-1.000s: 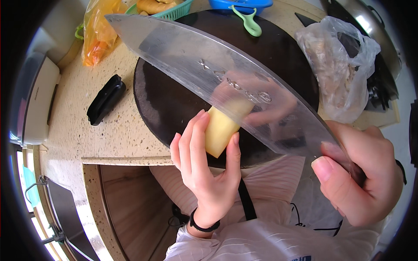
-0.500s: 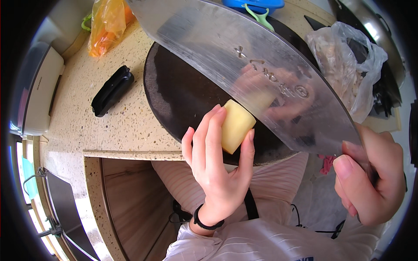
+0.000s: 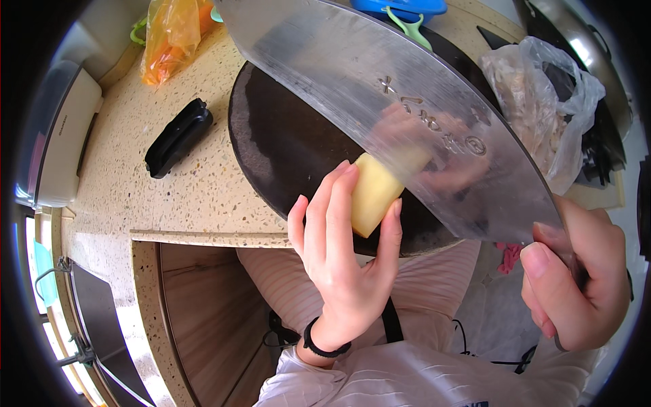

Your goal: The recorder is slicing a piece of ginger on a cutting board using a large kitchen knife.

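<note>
My left hand [image 3: 349,251] grips a pale yellow, flat-sided piece of peeled potato [image 3: 373,197], fingertips along its left and far side and thumb at its right. The potato stands near the front edge of a dark round chopping board [image 3: 291,129]. In my right hand [image 3: 576,271] is the handle end of a broad steel cleaver [image 3: 407,115]. Its blade slants across the view from lower right to upper left, the lower edge passing by the potato's right side. Whether the edge touches the potato I cannot tell. The blade mirrors my hand and hides the board's right part.
A black plastic piece [image 3: 178,138] lies left of the board on the speckled counter [image 3: 176,203]. Behind are an orange bag [image 3: 173,41], a blue basin [image 3: 400,7] and a green-handled tool [image 3: 410,28]. A clear plastic bag [image 3: 542,102] sits at right, a bin-like box [image 3: 61,136] at left.
The cleaver blade and my left hand with the potato appear slightly farther right in the view. Background things have shifted a little too. Both grips look the same.
</note>
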`<state>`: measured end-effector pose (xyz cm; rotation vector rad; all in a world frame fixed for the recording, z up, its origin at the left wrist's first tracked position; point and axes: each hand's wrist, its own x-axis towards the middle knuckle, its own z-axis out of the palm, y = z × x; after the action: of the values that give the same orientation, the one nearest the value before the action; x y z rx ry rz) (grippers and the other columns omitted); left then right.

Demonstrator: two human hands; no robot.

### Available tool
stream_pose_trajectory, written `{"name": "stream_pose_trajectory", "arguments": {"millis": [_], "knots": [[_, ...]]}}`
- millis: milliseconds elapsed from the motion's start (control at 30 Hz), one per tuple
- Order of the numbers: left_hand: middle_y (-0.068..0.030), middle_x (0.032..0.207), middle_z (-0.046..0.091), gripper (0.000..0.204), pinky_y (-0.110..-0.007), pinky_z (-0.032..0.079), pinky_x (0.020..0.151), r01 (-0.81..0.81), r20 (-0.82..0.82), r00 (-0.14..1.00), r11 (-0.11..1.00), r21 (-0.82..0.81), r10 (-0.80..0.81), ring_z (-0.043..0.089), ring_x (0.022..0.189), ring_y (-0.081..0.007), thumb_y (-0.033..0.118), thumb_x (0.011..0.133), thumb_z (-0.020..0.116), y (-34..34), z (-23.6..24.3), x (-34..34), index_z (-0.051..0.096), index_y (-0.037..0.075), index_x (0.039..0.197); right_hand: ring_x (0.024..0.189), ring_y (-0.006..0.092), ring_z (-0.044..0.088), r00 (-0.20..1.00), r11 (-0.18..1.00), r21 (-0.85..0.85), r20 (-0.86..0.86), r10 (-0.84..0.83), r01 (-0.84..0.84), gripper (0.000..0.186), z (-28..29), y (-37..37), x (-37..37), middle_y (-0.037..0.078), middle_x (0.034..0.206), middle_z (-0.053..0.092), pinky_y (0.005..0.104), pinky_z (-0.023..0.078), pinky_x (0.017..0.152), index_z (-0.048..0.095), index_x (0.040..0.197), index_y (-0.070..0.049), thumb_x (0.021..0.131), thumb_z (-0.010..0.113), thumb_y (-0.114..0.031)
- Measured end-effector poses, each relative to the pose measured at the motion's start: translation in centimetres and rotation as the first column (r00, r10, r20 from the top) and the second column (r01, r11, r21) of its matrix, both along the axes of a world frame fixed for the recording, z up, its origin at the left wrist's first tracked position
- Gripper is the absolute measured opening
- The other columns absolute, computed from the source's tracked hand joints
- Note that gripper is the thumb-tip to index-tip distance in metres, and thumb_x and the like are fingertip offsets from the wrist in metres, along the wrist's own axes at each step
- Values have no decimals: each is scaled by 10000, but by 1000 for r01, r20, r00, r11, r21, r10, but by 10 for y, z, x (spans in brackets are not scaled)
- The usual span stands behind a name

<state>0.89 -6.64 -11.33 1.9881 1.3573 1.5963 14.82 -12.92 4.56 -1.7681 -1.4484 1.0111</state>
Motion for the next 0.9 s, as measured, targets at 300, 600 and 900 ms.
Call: {"name": "stream_pose_trajectory", "arguments": {"millis": [300,600,900], "knots": [[-144,1154,609,524,-403,317,981,-8,4,1000,1000,4,8,588,1021,-255,79,720,746,-2,0,2,545,-8,1196,315,41,383,992,996,5,93,84,-85,358,2,-3,-2,15,490,459,198,305,325,435,1169,193,874,373,2],[-136,1159,612,525,-386,340,961,2,2,1000,1000,-19,-2,589,1014,-247,79,709,761,-2,2,-1,563,-6,1187,318,35,375,996,989,-120,-32,86,-90,493,8,4,-3,33,515,478,191,315,339,251,1325,184,852,287,47],[-127,1151,622,517,-372,337,961,8,22,1000,999,-35,-7,588,1014,-234,83,696,771,-1,2,-1,584,-1,1171,394,38,364,979,974,-126,-96,178,-190,443,4,17,-4,7,545,445,207,317,395,288,1304,134,875,340,33]]}}
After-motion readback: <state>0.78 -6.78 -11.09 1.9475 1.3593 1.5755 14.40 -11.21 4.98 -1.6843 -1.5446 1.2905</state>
